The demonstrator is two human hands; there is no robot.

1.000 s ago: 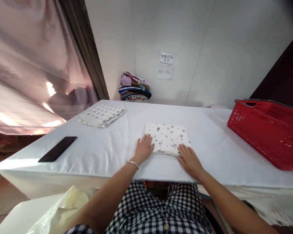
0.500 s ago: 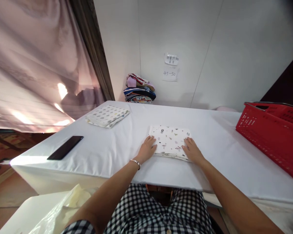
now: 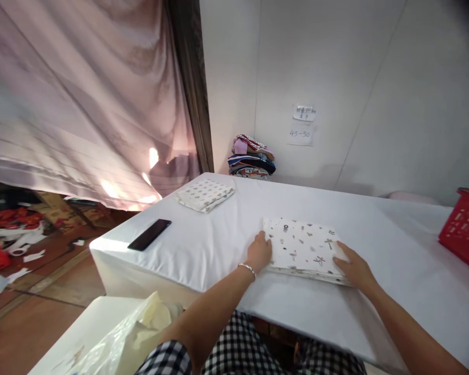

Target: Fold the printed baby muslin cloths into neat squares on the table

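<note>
A folded white cloth (image 3: 303,245) with small printed plants and figures lies in front of me on the white-covered table. My left hand (image 3: 259,252) is closed on its left edge, with the fingers curled and partly hidden. At the right edge, my right hand (image 3: 355,266) grips the cloth, thumb on top and the other fingers out of sight at the side. Farther back on the left lies a second folded white cloth (image 3: 205,195) with a grey pattern, apart from both hands.
A black phone (image 3: 149,234) lies near the table's left edge. The red basket (image 3: 465,226) stands at the right. Against the wall is a stack of folded clothes (image 3: 252,159). A plastic bag (image 3: 119,338) rests on a white surface at lower left.
My hands have gone from lying flat on the cloth to gripping its two side edges. The view has turned left, so everything sits farther right.
</note>
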